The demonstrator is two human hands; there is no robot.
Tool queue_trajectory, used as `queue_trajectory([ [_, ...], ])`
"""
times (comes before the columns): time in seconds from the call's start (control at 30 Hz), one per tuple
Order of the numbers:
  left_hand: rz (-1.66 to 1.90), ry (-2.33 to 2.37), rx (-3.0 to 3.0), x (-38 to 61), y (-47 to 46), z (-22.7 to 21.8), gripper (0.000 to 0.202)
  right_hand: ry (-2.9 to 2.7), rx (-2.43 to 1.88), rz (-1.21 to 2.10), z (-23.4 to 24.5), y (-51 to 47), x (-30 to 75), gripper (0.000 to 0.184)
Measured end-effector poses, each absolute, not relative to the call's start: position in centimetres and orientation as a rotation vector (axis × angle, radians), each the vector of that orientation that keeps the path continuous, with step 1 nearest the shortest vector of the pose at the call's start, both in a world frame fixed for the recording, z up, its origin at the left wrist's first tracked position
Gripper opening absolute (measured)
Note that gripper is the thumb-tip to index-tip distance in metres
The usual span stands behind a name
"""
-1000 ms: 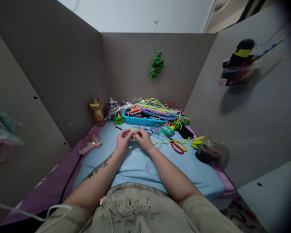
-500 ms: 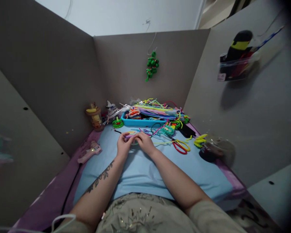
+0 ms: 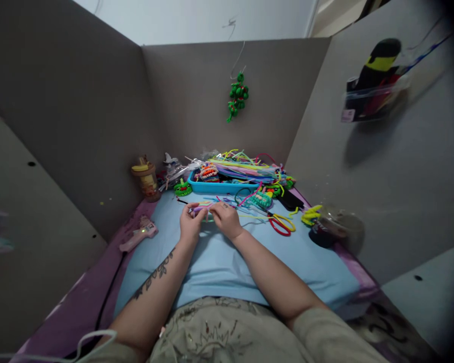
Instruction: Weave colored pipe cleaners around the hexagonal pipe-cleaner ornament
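Note:
My left hand (image 3: 190, 222) is closed around a small bundle of purple and pink pipe cleaners (image 3: 201, 208) above the blue cloth (image 3: 227, 267). Beside it, my right hand (image 3: 226, 219) pinches at the same piece from the right, its fingertips close to the left ones. The fingers partly cover the piece, so its shape is hard to make out. Pale green and yellow strands trail to the right of the hands. Scissors (image 3: 282, 224) with red and yellow handles lie on the cloth, right of my right hand.
A blue tray (image 3: 223, 188) heaped with colourful pipe cleaners (image 3: 242, 169) stands at the back. Left are a pink glue gun (image 3: 139, 237) with a black cord and a brown cup (image 3: 147, 179). A black phone-like object (image 3: 290, 200) and a dark round container (image 3: 323, 236) sit right.
My fingers have separated slightly, and more of the purple and pink piece shows between them. The right hand has turned a little. The whole view has shifted slightly.

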State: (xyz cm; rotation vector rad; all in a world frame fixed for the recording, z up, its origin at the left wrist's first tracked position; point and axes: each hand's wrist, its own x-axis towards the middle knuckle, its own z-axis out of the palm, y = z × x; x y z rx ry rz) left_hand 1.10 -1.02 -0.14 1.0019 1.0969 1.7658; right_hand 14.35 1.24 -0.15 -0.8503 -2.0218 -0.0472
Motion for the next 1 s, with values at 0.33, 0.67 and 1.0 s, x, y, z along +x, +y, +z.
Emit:
queue_trajectory([
  [0.33,1.845,0.996,0.962,0.6,-1.0,0.3,0.047,-1.900,-0.880,0.207,0.2,1.4,14.6,0.017],
  [0.67,1.757,0.886,1.010,-0.2,-0.8,0.2,0.046,-1.519,-0.942,0.804,0.9,2.5,15.7,0.015],
  [1.0,1.614,0.966,1.168,-0.1,-0.8,0.2,0.052,-1.318,-0.953,1.244,1.4,2.8,16.2,0.025],
])
